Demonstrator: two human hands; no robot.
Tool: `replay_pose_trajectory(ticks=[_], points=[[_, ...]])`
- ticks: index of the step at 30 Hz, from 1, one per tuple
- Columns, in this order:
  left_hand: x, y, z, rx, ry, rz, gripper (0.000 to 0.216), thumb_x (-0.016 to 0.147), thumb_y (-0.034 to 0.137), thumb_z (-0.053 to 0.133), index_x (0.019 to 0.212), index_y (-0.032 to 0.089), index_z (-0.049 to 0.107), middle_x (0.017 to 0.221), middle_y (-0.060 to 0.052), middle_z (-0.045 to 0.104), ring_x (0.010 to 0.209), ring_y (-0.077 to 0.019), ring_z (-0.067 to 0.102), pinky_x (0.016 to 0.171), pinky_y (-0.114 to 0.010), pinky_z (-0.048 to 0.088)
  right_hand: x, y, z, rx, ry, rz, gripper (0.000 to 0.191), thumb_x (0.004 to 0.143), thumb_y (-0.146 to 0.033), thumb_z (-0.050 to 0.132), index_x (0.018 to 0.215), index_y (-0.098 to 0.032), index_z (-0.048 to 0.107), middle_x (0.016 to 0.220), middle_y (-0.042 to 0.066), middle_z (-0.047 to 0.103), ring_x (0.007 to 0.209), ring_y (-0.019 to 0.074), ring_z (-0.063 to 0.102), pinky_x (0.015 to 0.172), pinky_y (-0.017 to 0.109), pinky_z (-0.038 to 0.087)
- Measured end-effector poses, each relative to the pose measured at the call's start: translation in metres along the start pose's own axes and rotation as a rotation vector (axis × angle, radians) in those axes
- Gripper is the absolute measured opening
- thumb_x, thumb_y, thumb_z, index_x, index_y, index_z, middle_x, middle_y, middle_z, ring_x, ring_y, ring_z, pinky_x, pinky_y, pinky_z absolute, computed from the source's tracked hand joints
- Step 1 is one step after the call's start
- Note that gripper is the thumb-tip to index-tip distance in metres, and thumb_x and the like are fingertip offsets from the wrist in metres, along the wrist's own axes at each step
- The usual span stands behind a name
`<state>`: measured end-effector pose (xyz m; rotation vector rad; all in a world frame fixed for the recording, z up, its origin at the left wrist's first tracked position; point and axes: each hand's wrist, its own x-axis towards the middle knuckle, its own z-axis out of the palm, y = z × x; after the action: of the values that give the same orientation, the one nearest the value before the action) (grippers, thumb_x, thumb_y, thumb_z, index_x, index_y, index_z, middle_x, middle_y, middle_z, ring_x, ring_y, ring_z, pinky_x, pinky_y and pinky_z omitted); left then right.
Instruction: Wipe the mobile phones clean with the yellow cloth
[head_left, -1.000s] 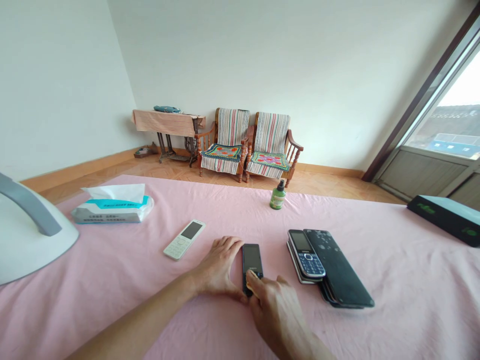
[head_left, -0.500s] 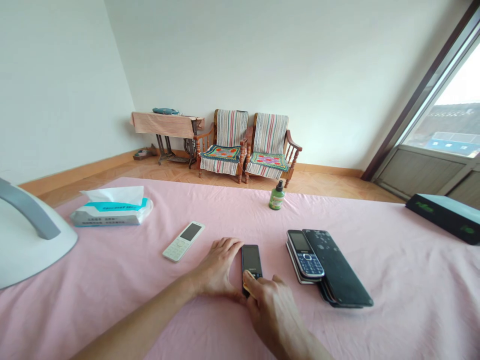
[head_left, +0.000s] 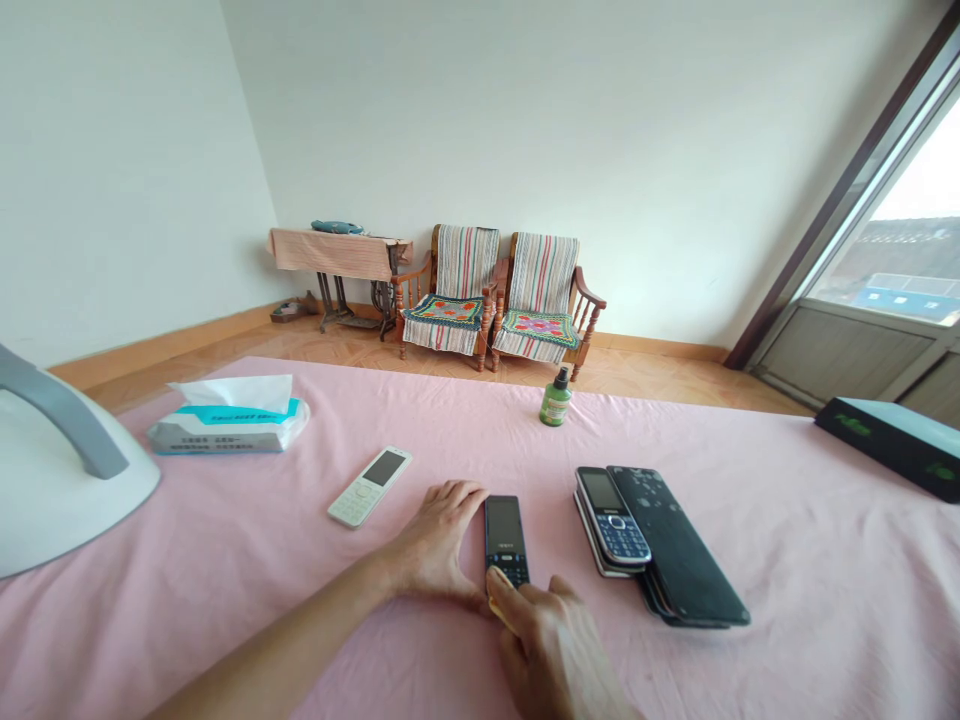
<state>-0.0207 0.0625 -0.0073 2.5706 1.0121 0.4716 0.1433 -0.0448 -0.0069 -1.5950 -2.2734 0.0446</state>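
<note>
A dark keypad mobile phone [head_left: 505,530] lies face up on the pink cloth, its lower end partly covered. My left hand [head_left: 439,545] braces it from the left, fingertips by the top corner and thumb near the bottom. With bent fingers, my right hand [head_left: 559,640] presses a small yellowish piece [head_left: 493,603] against the keypad's lower left. The piece is mostly hidden, so its kind cannot be told. A white keypad phone [head_left: 370,487] lies to the left. On the right, a blue-and-silver keypad phone [head_left: 615,525] rests on other phones beside a large black phone [head_left: 679,545].
The pink cloth [head_left: 795,500] bears a tissue pack [head_left: 229,428], a green spray bottle [head_left: 555,402], a black box [head_left: 889,445] and a white appliance with a grey handle [head_left: 75,500]. Behind stand two wooden armchairs [head_left: 592,300] and a covered sewing-machine table [head_left: 330,252].
My right hand has slid down the dark phone toward its lower end, baring more of the keypad. My left hand keeps its place on the phone. The whole view has shifted slightly.
</note>
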Motion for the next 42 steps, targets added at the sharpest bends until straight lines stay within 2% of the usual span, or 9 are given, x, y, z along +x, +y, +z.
replay_pose_trajectory(ticks=[6, 13, 18, 24, 27, 31, 37, 42], points=[[0.001, -0.001, 0.002, 0.003, 0.021, 0.008, 0.101, 0.043, 0.054, 0.079, 0.130, 0.020, 0.039, 0.129, -0.011, 0.047, 0.116, -0.0327, 0.044, 0.101, -0.046, 0.033, 0.006, -0.004, 0.002, -0.020, 0.014, 0.033, 0.033, 0.071, -0.004, 0.049, 0.095, -0.024, 0.061, 0.069, -0.002, 0.071, 0.055, 0.0160, 0.061, 0.056, 0.030, 0.023], [0.000, 0.001, -0.002, 0.000, -0.021, -0.007, 0.104, 0.043, 0.058, 0.078, 0.131, 0.019, 0.039, 0.131, -0.012, 0.046, 0.118, -0.0346, 0.043, 0.102, -0.049, 0.031, -0.014, 0.008, 0.015, -0.088, 0.140, -0.120, 0.057, 0.064, -0.004, 0.051, 0.118, -0.022, 0.052, 0.065, -0.004, 0.068, 0.049, 0.0149, 0.059, 0.054, 0.029, 0.026], [0.000, 0.000, -0.003, -0.002, -0.024, -0.012, 0.107, 0.042, 0.064, 0.077, 0.132, 0.020, 0.039, 0.131, -0.013, 0.046, 0.118, -0.0356, 0.042, 0.103, -0.050, 0.031, -0.025, 0.021, 0.017, -0.143, 0.176, -0.100, 0.050, 0.067, -0.004, 0.050, 0.114, -0.019, 0.054, 0.063, -0.003, 0.068, 0.048, 0.0156, 0.059, 0.053, 0.030, 0.028], [0.000, 0.001, -0.002, -0.002, -0.011, -0.004, 0.104, 0.044, 0.063, 0.077, 0.132, 0.021, 0.039, 0.130, -0.012, 0.047, 0.117, -0.0353, 0.043, 0.102, -0.049, 0.031, -0.018, 0.008, 0.024, -0.128, 0.240, -0.094, 0.053, 0.060, -0.006, 0.053, 0.112, -0.017, 0.055, 0.058, -0.002, 0.066, 0.044, 0.0162, 0.057, 0.052, 0.031, 0.026], [0.000, 0.001, -0.002, 0.005, -0.013, -0.008, 0.105, 0.044, 0.064, 0.077, 0.132, 0.020, 0.039, 0.130, -0.012, 0.047, 0.117, -0.0352, 0.043, 0.102, -0.049, 0.030, -0.018, 0.010, 0.019, -0.114, 0.212, -0.077, 0.051, 0.062, -0.005, 0.053, 0.111, -0.020, 0.055, 0.060, -0.003, 0.068, 0.045, 0.0156, 0.058, 0.052, 0.030, 0.025], [-0.001, 0.000, -0.002, 0.003, -0.016, -0.001, 0.107, 0.042, 0.067, 0.076, 0.132, 0.020, 0.039, 0.131, -0.013, 0.046, 0.118, -0.0355, 0.042, 0.103, -0.048, 0.030, -0.021, 0.017, 0.011, -0.145, 0.172, -0.008, 0.038, 0.068, -0.005, 0.051, 0.104, -0.017, 0.057, 0.061, -0.002, 0.068, 0.048, 0.0156, 0.061, 0.056, 0.031, 0.029], [-0.001, 0.001, -0.002, 0.012, -0.018, -0.008, 0.106, 0.045, 0.067, 0.074, 0.133, 0.022, 0.037, 0.132, -0.012, 0.046, 0.119, -0.0355, 0.042, 0.103, -0.049, 0.029, -0.018, 0.012, 0.016, -0.125, 0.222, -0.126, 0.050, 0.063, -0.005, 0.052, 0.112, -0.015, 0.054, 0.060, -0.002, 0.068, 0.045, 0.0152, 0.059, 0.053, 0.030, 0.027], [-0.001, 0.004, -0.002, 0.029, -0.011, -0.011, 0.105, 0.045, 0.070, 0.073, 0.131, 0.021, 0.039, 0.131, -0.013, 0.046, 0.119, -0.0363, 0.042, 0.103, -0.050, 0.029, -0.020, 0.017, 0.014, -0.153, 0.187, -0.038, 0.041, 0.068, -0.005, 0.051, 0.107, -0.016, 0.055, 0.061, -0.002, 0.068, 0.047, 0.0151, 0.061, 0.056, 0.031, 0.029]])
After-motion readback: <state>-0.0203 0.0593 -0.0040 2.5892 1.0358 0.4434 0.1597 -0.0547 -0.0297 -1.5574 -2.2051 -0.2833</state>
